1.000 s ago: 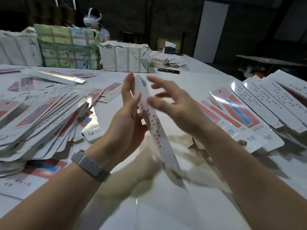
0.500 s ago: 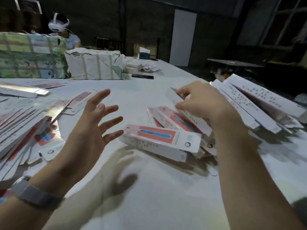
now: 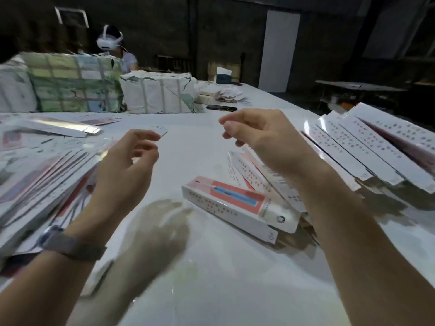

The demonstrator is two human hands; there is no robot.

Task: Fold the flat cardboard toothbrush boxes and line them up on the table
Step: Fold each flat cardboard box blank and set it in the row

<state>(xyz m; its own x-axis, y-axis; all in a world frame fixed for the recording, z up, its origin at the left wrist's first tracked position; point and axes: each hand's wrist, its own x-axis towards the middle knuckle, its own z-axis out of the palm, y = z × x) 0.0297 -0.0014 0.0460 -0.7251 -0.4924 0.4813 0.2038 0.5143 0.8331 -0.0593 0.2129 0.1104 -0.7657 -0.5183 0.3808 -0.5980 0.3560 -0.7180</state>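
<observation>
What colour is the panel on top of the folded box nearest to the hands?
Red-orange, with a blue strip along its middle, on the folded box; head view.

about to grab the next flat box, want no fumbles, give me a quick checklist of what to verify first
1. Left hand free: ok, fingers loosely curled, holding nothing.
2. Right hand free: ok, nothing seen in its grip.
3. Flat boxes within view: ok, a fanned pile lies by the left hand.
4. Last folded box set down: ok, it rests on the table against the other folded ones.
5. Folded boxes in a neat line: not ok, the near ones overlap at angles.
6. Top flat box lifts singly: cannot tell, the pile is blurred.
</observation>
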